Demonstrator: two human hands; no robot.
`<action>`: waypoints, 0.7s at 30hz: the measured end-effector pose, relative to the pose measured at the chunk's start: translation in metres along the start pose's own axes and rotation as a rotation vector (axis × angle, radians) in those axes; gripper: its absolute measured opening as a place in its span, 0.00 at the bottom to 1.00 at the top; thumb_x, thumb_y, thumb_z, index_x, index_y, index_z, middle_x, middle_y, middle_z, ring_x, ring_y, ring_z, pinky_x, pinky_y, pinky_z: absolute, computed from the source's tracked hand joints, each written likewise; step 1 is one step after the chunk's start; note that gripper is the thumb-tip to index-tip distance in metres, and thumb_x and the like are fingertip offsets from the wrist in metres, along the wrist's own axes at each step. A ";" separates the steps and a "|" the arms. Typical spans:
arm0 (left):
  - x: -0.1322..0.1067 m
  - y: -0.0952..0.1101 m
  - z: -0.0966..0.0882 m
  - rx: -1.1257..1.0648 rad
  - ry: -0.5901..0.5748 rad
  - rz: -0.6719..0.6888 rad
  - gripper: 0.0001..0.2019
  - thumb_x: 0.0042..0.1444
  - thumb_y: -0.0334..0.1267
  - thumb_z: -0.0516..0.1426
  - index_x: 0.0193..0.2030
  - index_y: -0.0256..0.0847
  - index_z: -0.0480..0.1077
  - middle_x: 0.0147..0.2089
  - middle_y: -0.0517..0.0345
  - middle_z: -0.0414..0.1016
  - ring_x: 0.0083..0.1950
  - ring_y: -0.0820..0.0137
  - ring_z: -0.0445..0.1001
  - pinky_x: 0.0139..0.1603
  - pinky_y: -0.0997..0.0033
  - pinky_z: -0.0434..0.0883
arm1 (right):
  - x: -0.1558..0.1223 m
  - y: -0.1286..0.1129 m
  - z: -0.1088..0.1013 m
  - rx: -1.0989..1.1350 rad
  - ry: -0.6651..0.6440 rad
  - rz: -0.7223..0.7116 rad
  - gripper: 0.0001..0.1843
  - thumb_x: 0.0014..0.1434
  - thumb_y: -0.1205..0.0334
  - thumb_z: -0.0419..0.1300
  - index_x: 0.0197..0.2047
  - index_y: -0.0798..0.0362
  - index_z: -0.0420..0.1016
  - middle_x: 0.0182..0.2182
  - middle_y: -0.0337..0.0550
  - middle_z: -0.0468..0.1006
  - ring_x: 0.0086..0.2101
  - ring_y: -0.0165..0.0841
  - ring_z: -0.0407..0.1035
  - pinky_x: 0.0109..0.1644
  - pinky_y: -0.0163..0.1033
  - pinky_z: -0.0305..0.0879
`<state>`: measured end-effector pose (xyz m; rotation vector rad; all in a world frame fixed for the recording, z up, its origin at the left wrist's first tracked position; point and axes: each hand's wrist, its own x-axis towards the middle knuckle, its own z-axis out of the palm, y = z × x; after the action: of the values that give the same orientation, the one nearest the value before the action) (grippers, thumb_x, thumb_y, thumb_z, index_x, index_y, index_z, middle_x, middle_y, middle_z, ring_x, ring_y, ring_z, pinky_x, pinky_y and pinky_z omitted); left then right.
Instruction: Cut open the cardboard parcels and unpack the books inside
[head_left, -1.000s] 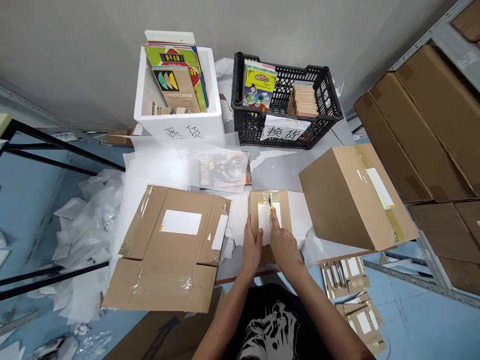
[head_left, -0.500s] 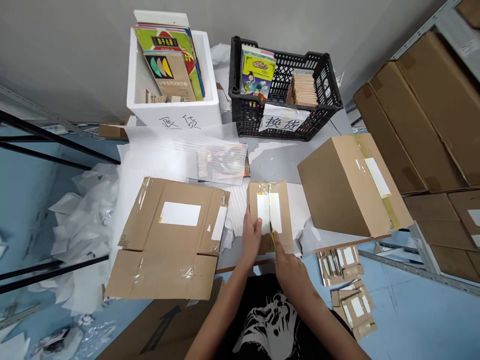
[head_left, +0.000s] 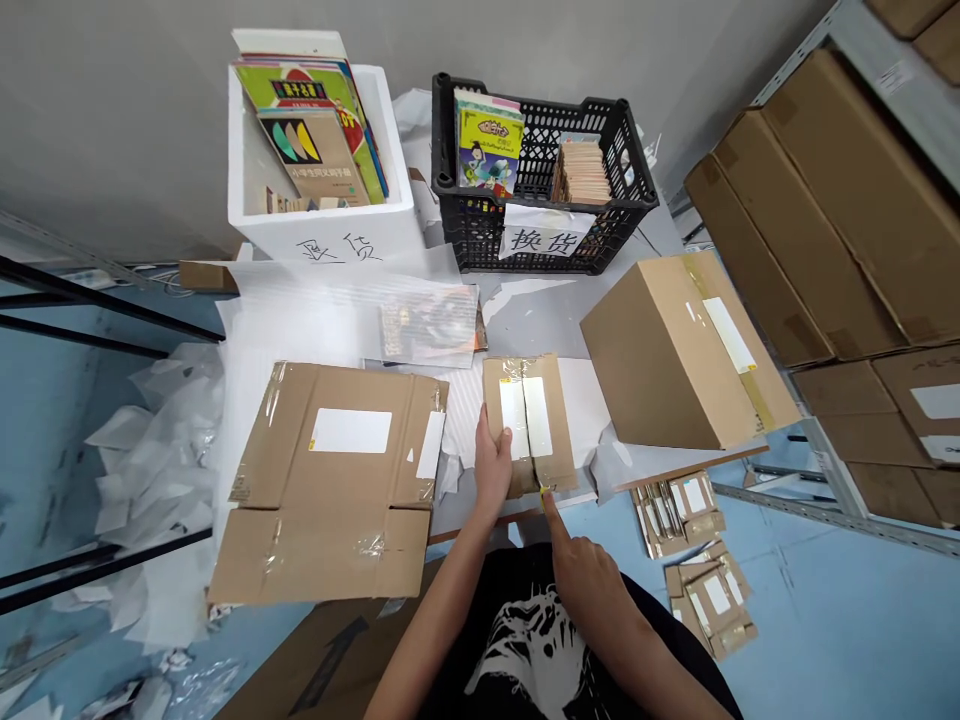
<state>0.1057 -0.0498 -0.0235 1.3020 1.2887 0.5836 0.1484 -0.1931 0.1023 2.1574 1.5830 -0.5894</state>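
Observation:
A small cardboard box (head_left: 559,440) lies at the table's front edge, with a dark slit running down its middle. The slit splits its white label (head_left: 537,415) into two halves. My left hand (head_left: 493,468) grips the box's left side, thumb on top. Most of a yellow utility knife (head_left: 544,492) is hidden in my right hand (head_left: 583,565); its tip end is at the near end of the slit. My right index finger stretches along the knife. To the left lies a flattened cardboard box (head_left: 337,505) with white labels.
Behind stand a white foam box (head_left: 330,235) and a black crate (head_left: 547,240), both with books. A wrapped book (head_left: 427,325) lies mid-table, and a large carton (head_left: 667,350) stands right. Flattened boxes (head_left: 705,590) lie on the floor; stacked cartons (head_left: 832,220) fill the right-hand shelf.
My right hand has drawn the knife toward me, from the label's lower part to the box's near edge. My left hand stays on the box. The view has shifted slightly.

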 end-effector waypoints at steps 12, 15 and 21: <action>-0.002 0.057 0.019 0.641 0.064 0.047 0.41 0.58 0.52 0.50 0.71 0.34 0.36 0.72 0.28 0.31 0.72 0.45 0.35 0.63 0.35 0.49 | -0.012 0.104 -0.025 0.589 0.259 0.199 0.33 0.65 0.60 0.43 0.71 0.52 0.39 0.18 0.35 0.72 0.16 0.32 0.66 0.22 0.33 0.58; 0.004 0.075 0.048 0.866 0.020 -0.017 0.50 0.50 0.57 0.56 0.71 0.36 0.34 0.72 0.27 0.27 0.71 0.38 0.29 0.60 0.26 0.43 | 0.011 0.114 -0.032 0.711 0.326 0.191 0.33 0.64 0.56 0.42 0.71 0.51 0.39 0.19 0.34 0.72 0.18 0.33 0.67 0.24 0.34 0.59; 0.015 0.074 0.070 1.067 0.064 -0.144 0.61 0.39 0.62 0.61 0.71 0.39 0.30 0.72 0.29 0.25 0.70 0.37 0.23 0.58 0.23 0.37 | 0.058 0.121 -0.039 0.818 0.312 0.115 0.32 0.64 0.56 0.40 0.70 0.49 0.42 0.19 0.34 0.71 0.20 0.33 0.68 0.27 0.36 0.59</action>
<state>0.1969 -0.0426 0.0231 2.0079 1.8177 -0.2450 0.2834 -0.1602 0.1112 3.0355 1.5021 -1.0382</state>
